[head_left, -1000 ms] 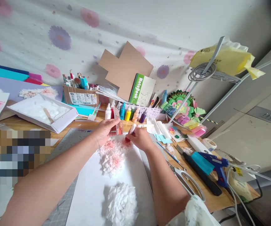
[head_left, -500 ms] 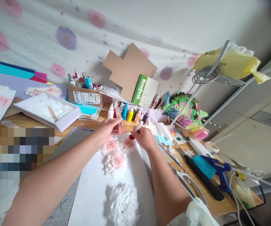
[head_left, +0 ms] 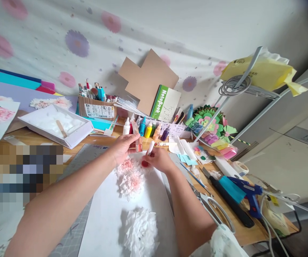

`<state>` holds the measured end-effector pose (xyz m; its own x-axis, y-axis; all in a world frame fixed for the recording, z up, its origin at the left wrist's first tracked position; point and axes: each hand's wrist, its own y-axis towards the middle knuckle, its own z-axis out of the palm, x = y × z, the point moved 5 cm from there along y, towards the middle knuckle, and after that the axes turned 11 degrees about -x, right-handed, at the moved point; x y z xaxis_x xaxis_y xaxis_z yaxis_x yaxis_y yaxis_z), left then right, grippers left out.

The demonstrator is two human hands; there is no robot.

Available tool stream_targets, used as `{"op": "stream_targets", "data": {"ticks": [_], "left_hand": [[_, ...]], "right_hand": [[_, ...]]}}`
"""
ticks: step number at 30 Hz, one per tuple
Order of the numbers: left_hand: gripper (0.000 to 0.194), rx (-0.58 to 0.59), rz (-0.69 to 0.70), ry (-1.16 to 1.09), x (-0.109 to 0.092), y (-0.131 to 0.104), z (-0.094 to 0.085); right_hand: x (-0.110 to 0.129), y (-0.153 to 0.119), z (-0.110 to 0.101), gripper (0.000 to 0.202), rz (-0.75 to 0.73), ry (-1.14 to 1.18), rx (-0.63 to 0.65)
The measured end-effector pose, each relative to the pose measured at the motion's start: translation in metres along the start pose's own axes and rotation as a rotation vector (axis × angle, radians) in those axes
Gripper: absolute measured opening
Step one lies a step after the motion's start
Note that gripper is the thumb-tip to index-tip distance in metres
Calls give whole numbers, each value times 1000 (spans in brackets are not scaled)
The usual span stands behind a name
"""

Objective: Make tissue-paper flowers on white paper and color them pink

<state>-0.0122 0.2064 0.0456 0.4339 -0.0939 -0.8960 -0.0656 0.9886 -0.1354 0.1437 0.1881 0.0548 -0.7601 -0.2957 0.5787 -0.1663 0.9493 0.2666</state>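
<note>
Gripping a small clear pink-tinted bottle [head_left: 137, 144] in our left hand [head_left: 122, 147], we pinch a red-tipped dauber [head_left: 147, 154] in our right hand [head_left: 157, 159]. Half a second ago its tip was lifted; now it presses into the pink paper flower [head_left: 130, 177] on the white sheet [head_left: 108, 217], so colouring continues.

Only legible txt: "NoteBook" in white on green cover of notebook [head_left: 165, 102] leaning vs. wall; label on pen box [head_left: 96, 110] & yellow bag [head_left: 261, 73] print too small to read.
</note>
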Motion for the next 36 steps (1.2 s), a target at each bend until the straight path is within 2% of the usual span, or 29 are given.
{"op": "stream_targets", "data": {"ticks": [4,9,11,15,19,23,27,30,34,36], "left_hand": [[40,-17,-24,3,1,0,-1],[40,25,-37,24,4,-1,1],[41,50,-55,38,6,-3,3],[46,143,-83,63,8,-9,10],[47,149,-70,70,9,-12,12],[45,193,-66,86,10,-13,14],[45,124,-59,71,9,-11,10],[46,134,-57,64,10,-10,11],[44,116,-52,85,9,-10,10],[44,123,-61,76,9,-10,10]], "right_hand": [[-7,1,-13,11,46,-10,-66],[-11,2,-12,14,39,39,-82],[-11,2,-13,15,58,69,-150],[-2,2,-18,27,-2,324,-303],[1,1,-16,20,3,186,-278],[0,1,-19,20,-1,260,-310],[-2,3,-15,18,29,120,-237],[-2,3,-17,20,22,178,-245],[-3,2,-13,19,21,145,-169],[-4,2,-15,19,30,178,-203]]}}
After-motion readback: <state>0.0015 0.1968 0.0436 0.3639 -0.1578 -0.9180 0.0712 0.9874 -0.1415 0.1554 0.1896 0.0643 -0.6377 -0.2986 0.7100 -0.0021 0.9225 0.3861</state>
